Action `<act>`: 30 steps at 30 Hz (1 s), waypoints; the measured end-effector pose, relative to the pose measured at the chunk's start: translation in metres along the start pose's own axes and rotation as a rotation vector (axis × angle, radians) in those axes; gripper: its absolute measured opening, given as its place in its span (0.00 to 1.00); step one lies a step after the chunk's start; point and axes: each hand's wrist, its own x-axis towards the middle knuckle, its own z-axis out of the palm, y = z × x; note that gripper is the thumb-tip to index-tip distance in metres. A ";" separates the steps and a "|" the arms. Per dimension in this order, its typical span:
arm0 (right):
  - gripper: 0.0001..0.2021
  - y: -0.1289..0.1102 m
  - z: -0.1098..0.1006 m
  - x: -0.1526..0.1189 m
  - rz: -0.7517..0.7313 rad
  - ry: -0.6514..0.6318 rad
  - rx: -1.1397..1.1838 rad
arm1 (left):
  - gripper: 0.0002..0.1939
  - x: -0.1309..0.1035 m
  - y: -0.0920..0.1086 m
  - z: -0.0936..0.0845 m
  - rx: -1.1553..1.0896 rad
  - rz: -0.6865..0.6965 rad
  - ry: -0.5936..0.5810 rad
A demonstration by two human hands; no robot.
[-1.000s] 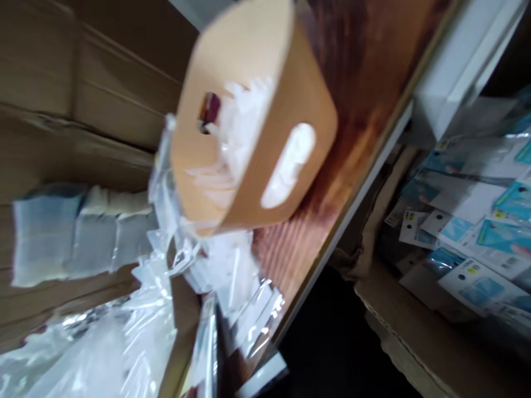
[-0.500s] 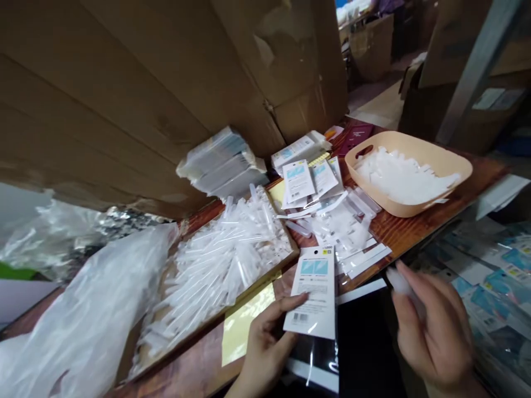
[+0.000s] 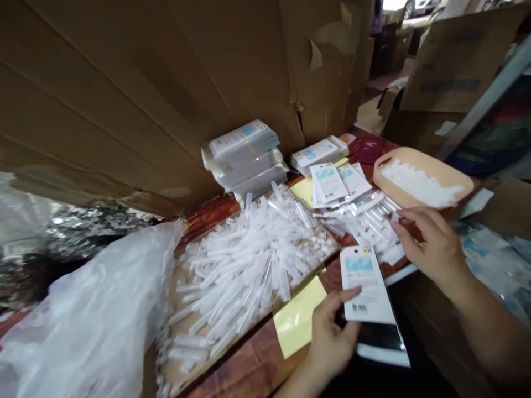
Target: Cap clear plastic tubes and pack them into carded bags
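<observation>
R hand [image 3: 435, 246] now fwd of card [image 3: 370, 301]

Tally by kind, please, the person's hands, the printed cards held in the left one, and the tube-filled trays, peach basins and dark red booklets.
Hands: 2 (left hand, right hand)
Printed card held: 1
Tube-filled tray: 1
Peach basin: 1
Dark red booklet: 1
Total: 6

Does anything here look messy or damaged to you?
Yes, a little. On the tall cardboard at the back, a loose scrap is peeling away, so it looks worn. The translucent tubes lie jumbled, pointing every which way. The packet in the left hand shows no obvious damage.
</observation>
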 end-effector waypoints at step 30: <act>0.14 -0.053 -0.028 -0.045 0.078 -0.412 0.472 | 0.20 0.014 0.049 0.032 0.153 0.020 0.166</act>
